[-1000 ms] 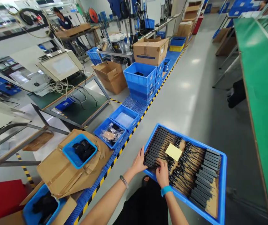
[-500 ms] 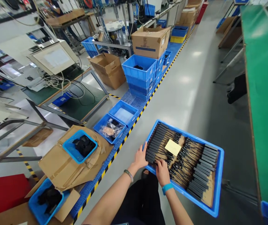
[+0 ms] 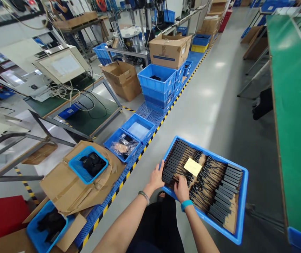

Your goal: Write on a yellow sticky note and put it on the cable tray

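A blue plastic tray (image 3: pixel 204 222) is in front of my legs, slightly right of the middle. Inside it, rows of black bar-shaped parts with thin black leads (image 3: pixel 218 205) lie on brown cardboard, with a yellow paper note (image 3: pixel 192 167) on top. My left hand (image 3: pixel 156 178) is closed on the tray's left rim near the close corner. Over the near rim reaches my right hand (image 3: pixel 181 189), its fingers curled inside beside the black parts; the fingertips are partly hidden.
Along the left runs a blue mat with a yellow-black striped edge (image 3: pixel 137 159). On it stand blue crates (image 3: pixel 157 75), cartons (image 3: pixel 170 49) and a small blue basket (image 3: pixel 88 165). A green-topped table (image 3: pixel 292 123) borders the right side. Grey floor (image 3: pixel 192 109) stretches between them.
The view has shifted slightly, and the tray sits a little further left in it. Both hands keep nearly the same places at the tray.
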Tool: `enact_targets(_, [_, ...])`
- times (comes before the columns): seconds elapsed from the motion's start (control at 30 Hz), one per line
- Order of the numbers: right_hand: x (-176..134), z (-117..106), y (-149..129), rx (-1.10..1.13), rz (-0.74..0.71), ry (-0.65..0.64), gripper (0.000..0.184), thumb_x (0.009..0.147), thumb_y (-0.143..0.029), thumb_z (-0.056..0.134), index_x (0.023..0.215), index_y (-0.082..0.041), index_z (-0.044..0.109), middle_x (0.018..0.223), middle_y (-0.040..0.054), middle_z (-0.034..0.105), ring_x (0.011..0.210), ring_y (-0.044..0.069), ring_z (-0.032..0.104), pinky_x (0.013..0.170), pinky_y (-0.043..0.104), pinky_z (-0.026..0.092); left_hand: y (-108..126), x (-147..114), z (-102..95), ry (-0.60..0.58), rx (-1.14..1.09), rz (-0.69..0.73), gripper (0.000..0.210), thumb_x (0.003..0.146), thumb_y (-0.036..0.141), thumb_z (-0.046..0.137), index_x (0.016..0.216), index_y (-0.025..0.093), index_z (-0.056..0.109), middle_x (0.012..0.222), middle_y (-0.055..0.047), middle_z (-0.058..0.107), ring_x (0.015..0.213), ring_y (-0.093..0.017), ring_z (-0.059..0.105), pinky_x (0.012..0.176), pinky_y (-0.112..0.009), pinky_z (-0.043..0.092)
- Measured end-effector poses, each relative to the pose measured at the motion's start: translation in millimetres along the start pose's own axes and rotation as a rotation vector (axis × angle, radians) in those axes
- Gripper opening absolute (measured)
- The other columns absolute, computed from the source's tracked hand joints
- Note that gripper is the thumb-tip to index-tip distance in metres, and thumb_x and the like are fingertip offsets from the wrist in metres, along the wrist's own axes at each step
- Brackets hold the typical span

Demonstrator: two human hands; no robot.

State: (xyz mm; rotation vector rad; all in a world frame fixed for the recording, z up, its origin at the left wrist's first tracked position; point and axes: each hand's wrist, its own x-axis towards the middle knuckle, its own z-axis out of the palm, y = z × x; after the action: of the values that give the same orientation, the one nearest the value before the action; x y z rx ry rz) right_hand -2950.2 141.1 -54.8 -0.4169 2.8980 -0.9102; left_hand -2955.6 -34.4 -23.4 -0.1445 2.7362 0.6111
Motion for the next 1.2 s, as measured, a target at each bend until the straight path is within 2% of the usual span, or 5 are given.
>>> enact_targets(0.17, [15, 5, 6, -0.004, 0.077, 0.007, 0.053, 0.077, -0.012, 0.039, 0.131, -0.009, 0.041, 0.086, 0.0091, 0.062, 0.086, 0.026, 0.055, 0.08, 0.038, 0.049, -1, -1, 1.2, -0.008, 0.001, -0.013, 0.121, 0.057, 0.018, 0.067, 0.145, 0.027, -0.016, 0.139, -0.014, 0.032, 0.109, -0.033, 0.054, 0.086, -0.037, 0.047])
enact_targets(0.57, [34, -22, -3, -0.158, -0.065, -0.056, 0.033, 0.07, -0.002, 0.042, 0.098, -0.007, 0.06, 0.131, 0.0198, 0.045, 0.11, 0.031, 0.042, 0.098, 0.043, 0.038, 1, -1, 0.3, -0.02, 0.004, -0.026, 0.122, 0.057, 0.017, 0.067, 0.144, 0.028, -0.017, 0.14, -0.014, 0.031, 0.113, -0.032, 0.052, 0.088, -0.037, 0.046])
enact_targets(0.73, [46, -19, 4, -0.138, -0.053, -0.047, 0.032, 0.072, -0.002, 0.041, 0.095, -0.013, 0.06, 0.11, 0.0133, 0.059, 0.099, 0.026, 0.049, 0.092, 0.039, 0.042, 1, -2, 1.0, -0.015, 0.012, -0.032, 0.121, 0.056, 0.015, 0.066, 0.144, 0.028, -0.017, 0.14, -0.013, 0.031, 0.113, -0.032, 0.052, 0.088, -0.036, 0.046])
enact_targets(0.93, [67, -7, 16, -0.142, 0.071, -0.02, 0.05, 0.077, -0.008, 0.039, 0.126, -0.004, 0.045, 0.093, 0.0138, 0.063, 0.087, 0.027, 0.054, 0.082, 0.038, 0.045, 1, -3, -0.4, -0.029, 0.012, -0.044, 0.119, 0.059, 0.018, 0.066, 0.144, 0.029, -0.016, 0.143, -0.013, 0.028, 0.116, -0.032, 0.051, 0.089, -0.036, 0.046])
enact_targets(1.2, [82, -23, 12, -0.226, 0.002, -0.057, 0.034, 0.072, -0.004, 0.043, 0.101, -0.007, 0.061, 0.103, 0.0207, 0.057, 0.093, 0.032, 0.05, 0.083, 0.042, 0.042, 0, -5, -0.8, -0.045, 0.002, -0.053, 0.119, 0.061, 0.022, 0.066, 0.144, 0.028, -0.018, 0.143, -0.013, 0.029, 0.113, -0.03, 0.053, 0.089, -0.036, 0.045])
